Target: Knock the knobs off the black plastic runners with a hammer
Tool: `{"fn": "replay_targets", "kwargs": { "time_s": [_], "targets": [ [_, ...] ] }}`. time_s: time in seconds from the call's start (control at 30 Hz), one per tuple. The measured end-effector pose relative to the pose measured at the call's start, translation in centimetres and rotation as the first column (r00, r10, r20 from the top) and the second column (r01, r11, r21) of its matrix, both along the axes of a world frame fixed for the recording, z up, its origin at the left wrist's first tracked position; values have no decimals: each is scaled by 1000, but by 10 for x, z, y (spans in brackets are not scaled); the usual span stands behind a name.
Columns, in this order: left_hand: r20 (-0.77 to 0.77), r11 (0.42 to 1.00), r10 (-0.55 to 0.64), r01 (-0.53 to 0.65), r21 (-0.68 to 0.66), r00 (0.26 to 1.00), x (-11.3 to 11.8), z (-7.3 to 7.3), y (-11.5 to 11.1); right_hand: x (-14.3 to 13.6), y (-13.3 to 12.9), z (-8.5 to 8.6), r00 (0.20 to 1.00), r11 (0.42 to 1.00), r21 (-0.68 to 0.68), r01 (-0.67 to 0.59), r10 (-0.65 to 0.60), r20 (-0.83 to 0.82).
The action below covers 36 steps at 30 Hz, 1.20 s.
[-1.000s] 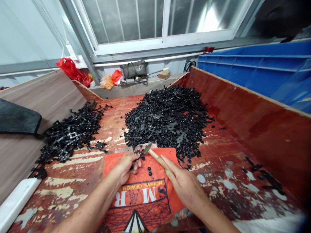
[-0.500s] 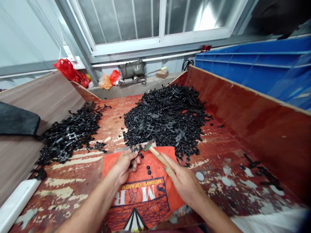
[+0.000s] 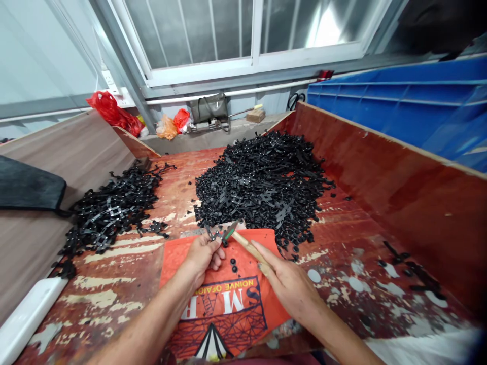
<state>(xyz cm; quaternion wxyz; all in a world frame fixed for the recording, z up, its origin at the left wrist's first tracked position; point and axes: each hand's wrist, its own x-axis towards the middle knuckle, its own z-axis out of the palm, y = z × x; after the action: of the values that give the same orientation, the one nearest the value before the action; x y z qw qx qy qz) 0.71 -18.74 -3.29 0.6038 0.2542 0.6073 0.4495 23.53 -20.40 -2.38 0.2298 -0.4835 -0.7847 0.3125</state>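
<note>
My left hand (image 3: 203, 257) pinches a black piece with round knobs (image 3: 216, 235) over the far edge of the orange cloth (image 3: 171, 268). My right hand (image 3: 283, 274) is wrapped round the wooden handle of a small hammer (image 3: 251, 248). Its green and dark head lies right against the black piece, though I cannot tell whether they touch. Small black round caps (image 3: 233, 265) lie on the cloth between my hands. Just beyond is a large heap of black parts (image 3: 258, 182).
A second pile of linked black pieces (image 3: 114, 208) lies at left beside a wooden board (image 3: 87, 147). A red-brown board (image 3: 380, 172) walls the right side, with a blue crate (image 3: 403, 106) behind it. A white object (image 3: 30, 314) sits at the near left.
The black piece in my left hand has turned slightly and the hammer's head has shifted a little, now closer against it. The view has moved slightly.
</note>
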Motion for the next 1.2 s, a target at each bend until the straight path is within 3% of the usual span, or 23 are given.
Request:
{"fn": "replay_targets", "kwargs": {
  "time_s": [0.2, 0.3, 0.43, 0.6, 0.67, 0.73, 0.77, 0.83, 0.9, 0.93, 1.0, 1.1, 1.2],
  "targets": [
    [39, 997, 77, -78, 16, 996, -9, 3, -4, 5, 1, -8, 1000, 997, -69, 16, -16, 0],
    [155, 993, 120, -118, -24, 980, -9, 14, -16, 4, 5, 3, 1000, 998, -52, 28, -28, 11],
    [316, 989, 146, -133, -64, 937, 12, 30, -35, -15, 12, 25, 998, 1000, -12, 21, -21, -54],
    [359, 999, 42, -34, -29, 932, 29, 36, -56, -41, 12, 36, 983, 996, -37, -83, 75, -168],
    [239, 998, -56, 58, -3, 969, 19, 36, -62, -43, 10, 36, 984, 996, -36, -76, 70, -162],
    [-68, 993, -106, 109, 51, 992, 2, 39, -68, -40, 9, 37, 987, 998, -34, -61, 56, -149],
    [-280, 988, -84, 116, 98, 956, -7, 43, -70, -39, 9, 38, 988, 998, -35, -61, 56, -141],
    [-669, 966, 61, 123, 225, 741, -21, 52, -72, -38, 8, 40, 989, 996, -39, -78, 72, -126],
    [-835, 934, 160, 193, 301, 526, -27, 63, -72, -39, 7, 43, 989, 994, -42, -102, 97, -112],
    [-856, 923, 145, 243, 297, 496, -26, 67, -71, -41, 6, 45, 989, 993, -40, -113, 108, -105],
    [-808, 912, -15, 340, 231, 589, -20, 68, -69, -45, 3, 46, 986, 990, -30, -136, 133, -98],
    [-457, 916, -273, 374, 147, 846, -2, 56, -66, -50, -2, 46, 981, 987, 2, -158, 158, -109],
    [-102, 967, -188, 202, 153, 977, 16, 39, -66, -52, -5, 43, 981, 988, 49, -144, 149, -124]
  ]
}}
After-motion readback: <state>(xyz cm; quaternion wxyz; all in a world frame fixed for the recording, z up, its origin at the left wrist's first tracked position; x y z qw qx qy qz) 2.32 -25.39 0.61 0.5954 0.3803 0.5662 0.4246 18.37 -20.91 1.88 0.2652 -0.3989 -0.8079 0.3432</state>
